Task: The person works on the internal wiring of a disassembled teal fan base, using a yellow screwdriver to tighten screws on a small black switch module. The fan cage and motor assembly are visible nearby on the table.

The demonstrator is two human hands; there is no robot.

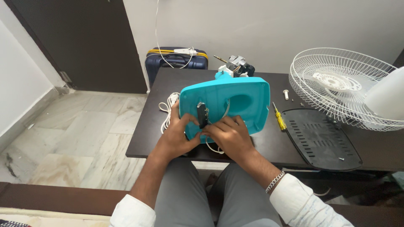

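1. Closest to us are our grey-trousered knees (219, 197) and white sleeves, tucked under the dark table (269, 145).
2. Our left hand (176, 136) is curled round the near-left edge of the turquoise fan base (235, 103), which is tipped up on the table with its underside facing us.
3. Our right hand (229, 132) has its fingers bent over the base's lower edge, fingertips at a small black part (202, 114) with wires.
4. A white cord (167, 110) lies left of the base.
5. To the right: a yellow screwdriver (278, 118), a black cover plate (320, 138) and a white fan grille (341, 86).
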